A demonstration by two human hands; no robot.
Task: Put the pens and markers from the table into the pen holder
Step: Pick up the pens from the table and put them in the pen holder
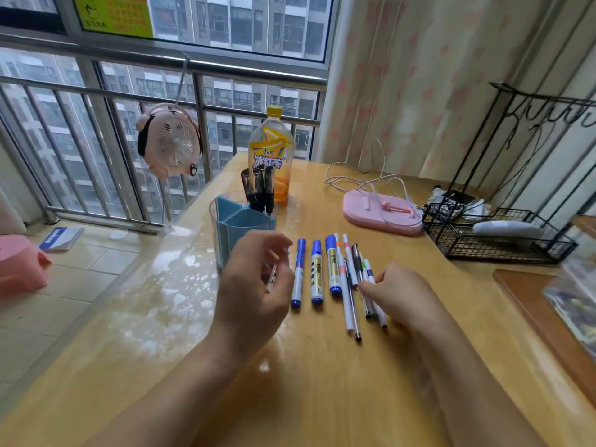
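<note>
Nearest me, my two forearms come in over the counter (322, 398), which is yellowish w/ a glossy clear cover.

My right hand (398, 293) lies low on the counter, fingers curled onto the thin pens (371, 285) at the right end of the row. Looks like a pinch on one or two of them, but I can't tell if any is lifted or firmly held.

My left hand (254, 285) hangs just above the counter, fingers curled round a slim clear-barrelled pen (272, 279), tip roughly down. It sits right in front of the holder, so I judge it's lined up for the drop-in.

Btwn the hands, three blue-capped markers (316, 272) lie side by side, caps pointing away from me, near-parallel. Probably laid out that way for easy one-at-a-time pickup. Their white barrels carry print, too blurred to read.

Just behind the left hand stands the pen holder (245, 221): clear cup, blue dividers inside. Three or so black-capped pens (258, 188) already stand upright in a rear compartment, so the task is partly done, most items left on the counter.

Behind it, a yellow-capped drink bottle (271, 156), label in Chinese, "冰红茶" readable. To the right, a pink pad (380, 214) w/ a white cable, then a black wire rack (496, 240).

Farther off, a pink fan (171, 143) hangs on the railing. A yellow sign (113, 14) on the window has red text I can't read.
</note>
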